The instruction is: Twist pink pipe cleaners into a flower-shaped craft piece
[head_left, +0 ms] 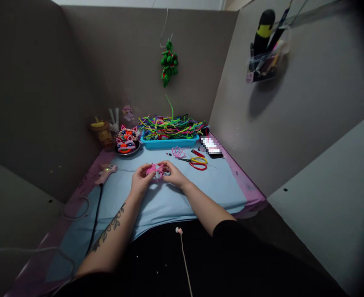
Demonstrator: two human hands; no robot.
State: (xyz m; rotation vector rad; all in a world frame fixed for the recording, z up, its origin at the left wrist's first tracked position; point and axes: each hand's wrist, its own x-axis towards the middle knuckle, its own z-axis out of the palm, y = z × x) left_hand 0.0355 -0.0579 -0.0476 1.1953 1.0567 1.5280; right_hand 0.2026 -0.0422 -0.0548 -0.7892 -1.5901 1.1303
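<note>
My left hand (141, 178) and my right hand (175, 174) meet over the middle of the light blue table cover (157, 202). Both pinch a small pink pipe-cleaner piece (156, 170) between their fingertips, just above the cover. The fingers of each hand are curled around it, so part of the pink shape is hidden. A loose pink pipe-cleaner shape (178, 152) lies a little beyond my right hand.
A blue tray (169, 142) piled with coloured pipe cleaners stands at the back. Red and yellow scissors (198, 162) and a phone (212, 147) lie to the right. A pink glue gun (105, 172) with its cable, a plate of craft figures (126, 144) and a cup (101, 133) sit left. A green ornament (169, 64) hangs above.
</note>
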